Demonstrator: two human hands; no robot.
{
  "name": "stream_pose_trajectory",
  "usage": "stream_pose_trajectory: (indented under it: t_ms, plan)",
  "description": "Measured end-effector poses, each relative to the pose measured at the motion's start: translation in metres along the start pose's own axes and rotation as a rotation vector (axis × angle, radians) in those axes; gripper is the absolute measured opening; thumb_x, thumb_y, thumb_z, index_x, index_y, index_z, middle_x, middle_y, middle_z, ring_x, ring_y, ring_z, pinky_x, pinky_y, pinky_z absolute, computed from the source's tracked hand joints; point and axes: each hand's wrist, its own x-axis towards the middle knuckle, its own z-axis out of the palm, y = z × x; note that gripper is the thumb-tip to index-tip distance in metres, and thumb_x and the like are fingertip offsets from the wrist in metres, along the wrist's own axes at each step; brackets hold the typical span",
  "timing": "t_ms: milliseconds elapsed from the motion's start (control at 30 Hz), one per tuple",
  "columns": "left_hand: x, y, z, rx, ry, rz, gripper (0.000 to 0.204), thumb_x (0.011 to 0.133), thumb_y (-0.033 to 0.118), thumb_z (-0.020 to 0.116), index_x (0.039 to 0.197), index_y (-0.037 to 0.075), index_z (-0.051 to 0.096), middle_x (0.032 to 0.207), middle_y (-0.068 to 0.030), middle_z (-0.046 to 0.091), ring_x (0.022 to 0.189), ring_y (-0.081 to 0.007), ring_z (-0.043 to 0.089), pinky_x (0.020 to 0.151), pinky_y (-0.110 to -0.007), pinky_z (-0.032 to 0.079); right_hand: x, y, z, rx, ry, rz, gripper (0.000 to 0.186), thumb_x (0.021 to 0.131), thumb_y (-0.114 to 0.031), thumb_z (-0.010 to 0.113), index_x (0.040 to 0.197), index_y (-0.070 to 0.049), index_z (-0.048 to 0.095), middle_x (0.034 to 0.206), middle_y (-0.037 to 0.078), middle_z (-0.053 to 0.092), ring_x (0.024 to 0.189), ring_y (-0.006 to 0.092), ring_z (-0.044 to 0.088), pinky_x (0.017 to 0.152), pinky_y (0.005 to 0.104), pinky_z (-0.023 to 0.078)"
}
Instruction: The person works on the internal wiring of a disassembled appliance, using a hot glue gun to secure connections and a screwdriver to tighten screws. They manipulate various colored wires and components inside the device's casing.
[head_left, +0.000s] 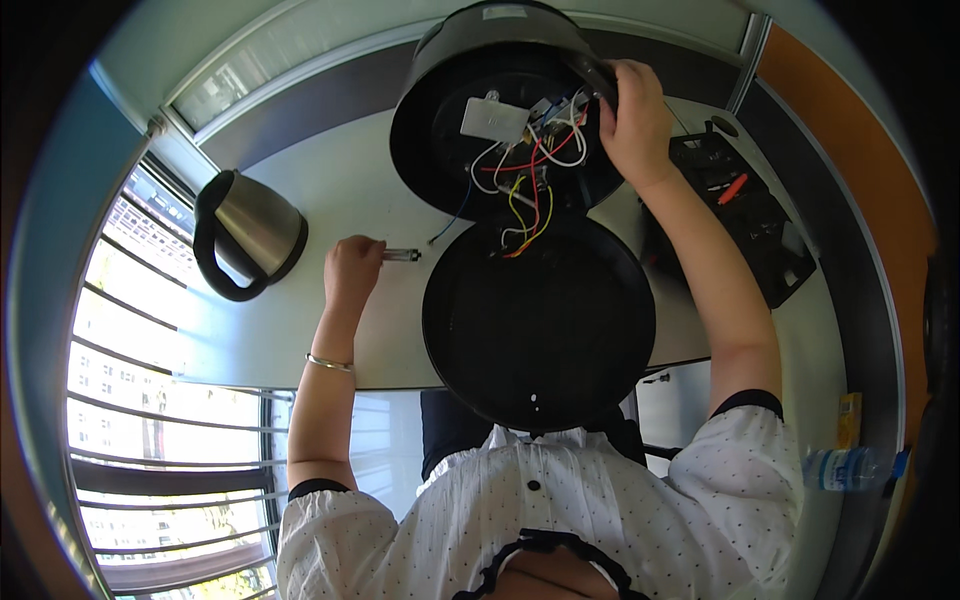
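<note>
My left hand is closed on a slim, short, silvery rod with a dark tip, held just above the table left of the appliance. The rod's exact kind cannot be made out. My right hand grips the rim of a black round appliance housing, which is tilted so its inside faces me. In it show a pale metal plate and red, white, blue and yellow wires. Some wires run down to a round black cover, which overhangs the table's near edge.
A steel kettle with a black handle stands on the table at the left. To the right lies an open black tool case with a red-handled tool. A water bottle and a yellow box are lower right.
</note>
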Motion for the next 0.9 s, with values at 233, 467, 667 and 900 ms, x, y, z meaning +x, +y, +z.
stream_pose_trajectory:
  t_ms: [233,467,667,900]
  plan:
    - [0.011,-0.009,-0.005,0.075,-0.066,-0.107,0.023,0.077,0.026,0.066,0.086,0.006,0.074,0.078,-0.0127,0.070,0.074,-0.0283,0.067,0.069,-0.037,0.052,0.000,-0.003,-0.002,0.036,-0.013,0.063,0.045,0.069,0.004,0.065,0.111,-0.003,0.051,0.106,0.015,0.055,0.096,0.0369,0.056,0.076,0.0420,0.049]
    - [0.006,0.008,-0.013,0.263,-0.046,-0.070,0.022,0.076,0.028,0.068,0.085,0.010,0.075,0.084,-0.0123,0.070,0.079,-0.0295,0.066,0.072,-0.039,0.052,0.001,-0.005,-0.005,0.035,-0.010,0.083,0.051,0.064,0.005,0.067,0.112,-0.003,0.050,0.107,0.013,0.054,0.095,0.0332,0.057,0.072,0.0404,0.051]
    - [-0.010,0.074,-0.027,0.191,0.203,0.285,0.014,0.078,0.011,0.070,0.090,0.003,0.071,0.083,-0.0097,0.067,0.072,-0.0216,0.067,0.067,-0.030,0.053,-0.002,-0.002,-0.003,0.069,0.061,0.057,0.050,0.063,0.006,0.065,0.110,-0.003,0.052,0.105,0.012,0.055,0.094,0.0317,0.057,0.069,0.0396,0.052]
    - [-0.014,0.218,-0.006,-0.921,-0.105,0.365,0.029,0.084,0.000,0.065,0.111,-0.010,0.060,0.095,-0.0115,0.067,0.083,-0.0144,0.065,0.069,-0.026,0.054,0.001,-0.005,-0.003,0.084,0.070,0.072,0.046,0.065,0.004,0.064,0.109,-0.003,0.054,0.104,0.011,0.056,0.093,0.0310,0.057,0.067,0.0388,0.051]
